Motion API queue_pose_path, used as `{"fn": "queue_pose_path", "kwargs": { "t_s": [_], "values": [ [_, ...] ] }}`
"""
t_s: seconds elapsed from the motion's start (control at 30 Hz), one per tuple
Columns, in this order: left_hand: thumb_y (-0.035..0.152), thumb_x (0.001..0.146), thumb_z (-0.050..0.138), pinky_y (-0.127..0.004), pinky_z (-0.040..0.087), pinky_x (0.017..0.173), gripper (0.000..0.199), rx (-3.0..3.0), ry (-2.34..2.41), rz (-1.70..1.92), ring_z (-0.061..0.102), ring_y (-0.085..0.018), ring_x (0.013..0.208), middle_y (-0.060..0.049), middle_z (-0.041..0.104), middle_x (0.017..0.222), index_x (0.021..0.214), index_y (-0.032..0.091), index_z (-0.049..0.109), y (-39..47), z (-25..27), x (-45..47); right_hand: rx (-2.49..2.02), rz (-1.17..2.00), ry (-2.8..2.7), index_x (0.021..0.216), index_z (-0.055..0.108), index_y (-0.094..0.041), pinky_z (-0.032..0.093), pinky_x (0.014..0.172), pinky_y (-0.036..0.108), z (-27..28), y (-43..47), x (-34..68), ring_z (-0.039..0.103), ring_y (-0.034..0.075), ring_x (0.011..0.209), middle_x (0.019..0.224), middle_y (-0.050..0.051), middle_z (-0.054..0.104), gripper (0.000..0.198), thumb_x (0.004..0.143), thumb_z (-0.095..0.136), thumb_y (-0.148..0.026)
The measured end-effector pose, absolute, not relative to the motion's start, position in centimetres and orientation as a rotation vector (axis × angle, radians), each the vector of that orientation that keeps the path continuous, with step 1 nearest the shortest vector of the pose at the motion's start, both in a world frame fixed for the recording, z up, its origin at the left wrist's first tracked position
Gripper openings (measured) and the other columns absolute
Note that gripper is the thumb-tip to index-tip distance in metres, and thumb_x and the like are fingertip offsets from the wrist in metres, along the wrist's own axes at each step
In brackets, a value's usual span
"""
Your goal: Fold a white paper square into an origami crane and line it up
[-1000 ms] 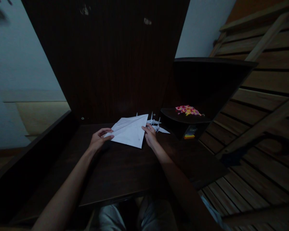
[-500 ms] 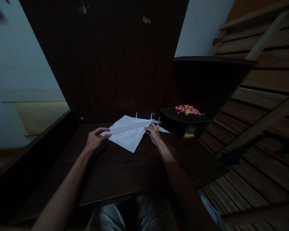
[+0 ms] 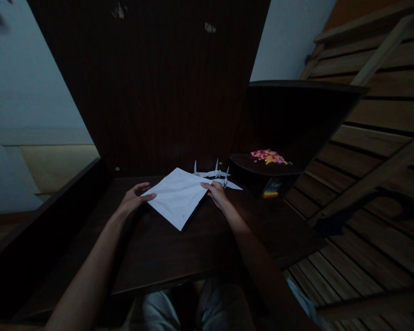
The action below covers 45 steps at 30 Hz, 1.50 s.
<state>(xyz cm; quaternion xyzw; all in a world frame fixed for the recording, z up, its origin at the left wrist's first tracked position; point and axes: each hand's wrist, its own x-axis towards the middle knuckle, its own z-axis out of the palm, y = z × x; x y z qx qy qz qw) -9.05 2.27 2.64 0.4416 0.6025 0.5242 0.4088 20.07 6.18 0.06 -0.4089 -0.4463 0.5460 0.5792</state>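
A creased white sheet of paper (image 3: 175, 195) is spread between my hands, turned like a diamond with one corner toward me. My left hand (image 3: 134, 198) holds its left corner, the thumb lying on top and the forefinger sticking out past the edge. At the right corner, my right hand (image 3: 218, 193) pinches the sheet with the thumb on top and the fingers underneath. Just behind the right corner stand several folded white paper cranes (image 3: 227, 180), their thin points upright. The sheet hides part of them.
The dark wooden desk (image 3: 152, 262) has a tall back panel (image 3: 152, 92) and a raised left side board (image 3: 48, 207). On a small shelf (image 3: 239, 161) at the right lies a pile of pink, red and yellow bits (image 3: 269, 156). A yellow-edged item (image 3: 270, 194) sits below it. Wooden slats (image 3: 376, 174) stand farther right.
The sheet has flattened out and turned more squarely to me, its near corner shifting left and closer. My right hand has moved slightly left, uncovering more of the cranes.
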Motion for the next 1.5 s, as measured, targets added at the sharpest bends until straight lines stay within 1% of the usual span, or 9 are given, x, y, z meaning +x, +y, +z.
{"fn": "queue_pose_path", "kwargs": {
  "t_s": [0.17, 0.37, 0.53, 0.77, 0.93, 1.03, 1.2, 1.37, 1.5],
  "values": [
    [0.01, 0.059, 0.08, -0.035, 0.057, 0.076, 0.044, 0.891, 1.46, 1.384, 0.069, -0.02, 0.081, -0.01, 0.071, 0.095, 0.098, 0.017, 0.061, 2.9, 1.7, -9.3, -0.9, 1.329, -1.022, 0.071, 0.064, -0.015, 0.053, 0.055, 0.026, 0.5, 5.8, 19.8, 0.064, 0.015, 0.065, 0.071, 0.003, 0.069, 0.023, 0.056, 0.076, -0.028],
    [0.036, 0.067, 0.075, -0.05, 0.044, 0.096, 0.042, 1.623, 1.92, 1.402, 0.058, -0.03, 0.111, -0.014, 0.064, 0.116, 0.102, 0.017, 0.063, 2.7, 0.9, -9.0, -0.821, 1.4, -0.995, 0.071, 0.062, -0.015, 0.055, 0.05, 0.028, 0.7, 5.1, 18.7, 0.064, 0.016, 0.061, 0.071, 0.004, 0.069, 0.025, 0.057, 0.077, -0.03],
    [0.052, 0.079, 0.058, -0.052, 0.034, 0.105, 0.058, 2.519, 1.574, 1.15, 0.042, -0.03, 0.129, -0.013, 0.049, 0.138, 0.127, 0.019, 0.051, 1.0, 1.2, -6.4, -0.773, 1.38, -1.032, 0.08, 0.064, -0.015, 0.056, 0.051, 0.029, 0.1, 4.5, 17.2, 0.066, 0.018, 0.064, 0.075, 0.005, 0.07, 0.031, 0.06, 0.077, -0.035],
    [0.056, 0.075, 0.061, -0.053, 0.03, 0.107, 0.086, 2.804, 1.391, 1.044, 0.033, -0.032, 0.134, -0.017, 0.036, 0.146, 0.143, 0.016, 0.026, -0.4, 0.2, -2.7, -0.77, 1.334, -1.079, 0.079, 0.066, -0.014, 0.058, 0.058, 0.03, -0.3, 3.4, 15.4, 0.068, 0.019, 0.07, 0.075, 0.005, 0.07, 0.034, 0.06, 0.077, -0.041],
    [0.029, 0.08, 0.053, -0.047, 0.033, 0.107, 0.062, 2.814, 1.472, 1.102, 0.04, -0.029, 0.13, -0.015, 0.044, 0.142, 0.138, 0.015, 0.035, -0.3, 0.0, -2.3, -0.679, 1.428, -1.103, 0.08, 0.066, -0.014, 0.059, 0.071, 0.039, -0.2, 2.9, 15.0, 0.069, 0.021, 0.076, 0.077, 0.005, 0.071, 0.037, 0.058, 0.079, -0.04],
    [0.019, 0.081, 0.046, -0.042, 0.04, 0.101, 0.048, 2.728, 1.617, 1.057, 0.051, -0.027, 0.12, -0.014, 0.056, 0.13, 0.129, 0.016, 0.048, -0.3, 0.5, -3.0, -0.595, 1.48, -1.122, 0.083, 0.067, -0.015, 0.056, 0.084, 0.042, 0.1, 2.6, 15.2, 0.069, 0.022, 0.081, 0.081, 0.004, 0.07, 0.036, 0.058, 0.08, -0.038],
    [0.015, 0.083, 0.042, -0.037, 0.047, 0.09, 0.039, 2.439, 1.838, 1.188, 0.061, -0.025, 0.102, -0.011, 0.067, 0.109, 0.118, 0.02, 0.059, -0.6, 1.4, -4.6, -0.594, 1.418, -1.273, 0.099, 0.067, -0.018, 0.046, 0.099, 0.043, 0.5, 2.5, 15.8, 0.061, 0.025, 0.109, 0.11, 0.008, 0.067, 0.039, 0.066, 0.075, -0.038],
    [0.022, 0.085, 0.048, -0.036, 0.043, 0.096, 0.029, 2.145, 1.896, 1.71, 0.06, -0.024, 0.105, -0.01, 0.066, 0.11, 0.111, 0.019, 0.06, -1.0, 2.3, -5.4, -0.77, 1.141, -1.33, 0.127, 0.049, -0.028, 0.044, 0.1, 0.039, -0.2, 3.2, 15.7, 0.049, 0.023, 0.123, 0.142, 0.007, 0.043, 0.073, 0.061, 0.078, -0.033],
    [0.029, 0.086, 0.05, -0.036, 0.044, 0.093, 0.026, 1.655, 1.993, 2.111, 0.06, -0.023, 0.099, -0.008, 0.064, 0.103, 0.107, 0.016, 0.059, -1.2, 3.3, -5.3, -0.834, 1.059, -1.345, 0.14, 0.03, -0.029, 0.04, 0.102, 0.041, -1.0, 3.5, 15.5, 0.039, 0.025, 0.13, 0.151, 0.011, 0.026, 0.096, 0.058, 0.08, -0.033]
  ]
}}
